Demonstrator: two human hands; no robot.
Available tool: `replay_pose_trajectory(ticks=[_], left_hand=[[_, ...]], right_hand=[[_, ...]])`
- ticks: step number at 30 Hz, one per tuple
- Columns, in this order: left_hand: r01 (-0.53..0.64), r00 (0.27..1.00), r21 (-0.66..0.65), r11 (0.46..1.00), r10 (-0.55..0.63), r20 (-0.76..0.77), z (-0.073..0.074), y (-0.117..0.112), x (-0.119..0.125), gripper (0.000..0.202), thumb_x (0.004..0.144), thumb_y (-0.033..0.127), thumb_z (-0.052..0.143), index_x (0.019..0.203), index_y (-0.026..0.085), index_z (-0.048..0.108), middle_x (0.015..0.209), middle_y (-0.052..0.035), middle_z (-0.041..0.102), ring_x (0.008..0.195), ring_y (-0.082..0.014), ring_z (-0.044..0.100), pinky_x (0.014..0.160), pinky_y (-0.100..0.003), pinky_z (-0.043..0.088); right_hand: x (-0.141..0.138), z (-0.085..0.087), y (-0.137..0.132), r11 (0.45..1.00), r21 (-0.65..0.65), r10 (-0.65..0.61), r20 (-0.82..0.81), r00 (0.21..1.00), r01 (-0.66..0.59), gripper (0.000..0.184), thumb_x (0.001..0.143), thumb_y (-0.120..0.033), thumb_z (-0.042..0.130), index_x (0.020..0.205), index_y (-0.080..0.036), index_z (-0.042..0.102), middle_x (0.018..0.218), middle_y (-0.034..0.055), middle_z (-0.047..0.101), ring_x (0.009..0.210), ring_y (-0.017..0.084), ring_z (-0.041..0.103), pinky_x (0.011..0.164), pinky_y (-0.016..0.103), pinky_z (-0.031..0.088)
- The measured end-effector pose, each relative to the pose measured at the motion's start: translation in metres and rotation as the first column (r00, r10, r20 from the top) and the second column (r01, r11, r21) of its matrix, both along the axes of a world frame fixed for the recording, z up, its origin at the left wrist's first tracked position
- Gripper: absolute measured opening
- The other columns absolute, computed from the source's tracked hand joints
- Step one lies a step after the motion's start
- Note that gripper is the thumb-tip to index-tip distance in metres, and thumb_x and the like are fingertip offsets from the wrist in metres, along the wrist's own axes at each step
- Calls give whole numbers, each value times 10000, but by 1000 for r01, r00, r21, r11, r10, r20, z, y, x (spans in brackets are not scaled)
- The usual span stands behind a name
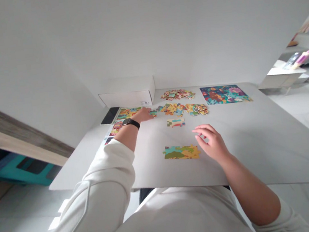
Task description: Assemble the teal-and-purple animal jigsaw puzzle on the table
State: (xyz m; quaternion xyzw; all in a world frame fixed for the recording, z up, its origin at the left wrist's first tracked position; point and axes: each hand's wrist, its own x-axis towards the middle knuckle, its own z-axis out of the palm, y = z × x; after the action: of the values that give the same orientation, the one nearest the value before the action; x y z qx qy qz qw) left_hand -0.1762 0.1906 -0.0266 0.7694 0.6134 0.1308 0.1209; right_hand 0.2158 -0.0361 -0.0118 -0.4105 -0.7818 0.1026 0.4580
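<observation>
My left hand [144, 115] reaches far across the white table [263, 146], fingers lying on loose puzzle pieces [184, 109] at the left end of a scattered pile; a black watch is on the wrist. My right hand [212, 142] rests near the table's front with fingers loosely curled and apart, holding nothing, just right of a small joined puzzle section [181, 152]. A smaller joined bit [175, 122] lies further back. Whether the left fingers pinch a piece is hidden.
A finished colourful puzzle [225, 94] lies at the back right, another heap of pieces [177, 94] behind the pile. A white box [128, 93] stands against the wall, a black phone [110, 115] and printed sheets [126, 113] at the left edge.
</observation>
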Motion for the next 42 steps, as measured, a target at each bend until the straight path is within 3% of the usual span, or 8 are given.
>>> replay_pose_trajectory(ticks=[6,11,16,21,24,27,35,42], left_hand=[[-87,996,-50,995,86,-37,7,-3,5,508,677,419,862,1127,191,802,1089,-112,784,960,-301,724,855,-352,544],[-13,979,54,998,2,201,7,-27,6,498,571,336,921,1003,218,703,1026,-67,736,970,-287,682,884,-391,547],[-43,935,91,995,8,355,4,-67,20,360,752,306,849,1024,228,626,928,-26,718,872,-225,694,794,-346,529],[-33,542,50,998,-24,840,20,-126,58,485,746,348,945,1081,210,623,881,-3,698,789,-184,743,746,-311,548],[90,308,18,996,-45,950,31,-162,86,548,740,432,979,1088,201,625,875,7,708,819,-187,776,803,-324,593],[132,187,9,991,-33,982,30,-187,111,544,739,499,985,1008,199,618,831,27,704,801,-174,777,834,-329,610],[244,246,-67,968,6,969,-1,-205,144,565,726,584,972,948,181,646,830,-21,752,755,-173,755,790,-327,595],[181,256,-77,981,29,966,1,-210,150,535,877,702,807,908,186,671,806,-33,746,753,-174,745,867,-378,632]], right_hand=[[1,-2,2,1000,-13,0,-12,1000,0,234,1038,-255,593,1179,-267,779,1234,109,733,852,203,725,778,379,652],[2,0,2,1000,-8,1,-25,1000,-1,222,1038,-268,597,1158,-267,783,1210,110,749,836,205,723,784,384,653],[1,0,2,999,-23,32,-25,999,-32,225,1040,-269,589,1164,-266,777,1184,101,753,829,199,730,711,348,619],[0,-1,3,999,-34,42,-9,999,-42,257,1033,-259,583,1215,-266,765,1117,87,778,819,204,738,740,353,611],[-3,-6,5,996,-85,34,-29,999,-36,288,1022,-285,596,1265,-261,747,1096,83,803,824,211,751,746,352,609],[-8,-11,7,983,-179,15,-76,997,-29,293,1024,-383,612,1242,-244,751,1036,83,821,855,225,761,752,345,602],[-25,-9,4,900,-423,44,-147,988,-103,375,990,-602,639,901,-246,720,800,19,785,725,198,702,713,312,537],[-26,-2,1,883,-459,34,-144,989,-97,369,978,-558,649,806,-236,702,760,12,771,688,187,662,698,300,496]])
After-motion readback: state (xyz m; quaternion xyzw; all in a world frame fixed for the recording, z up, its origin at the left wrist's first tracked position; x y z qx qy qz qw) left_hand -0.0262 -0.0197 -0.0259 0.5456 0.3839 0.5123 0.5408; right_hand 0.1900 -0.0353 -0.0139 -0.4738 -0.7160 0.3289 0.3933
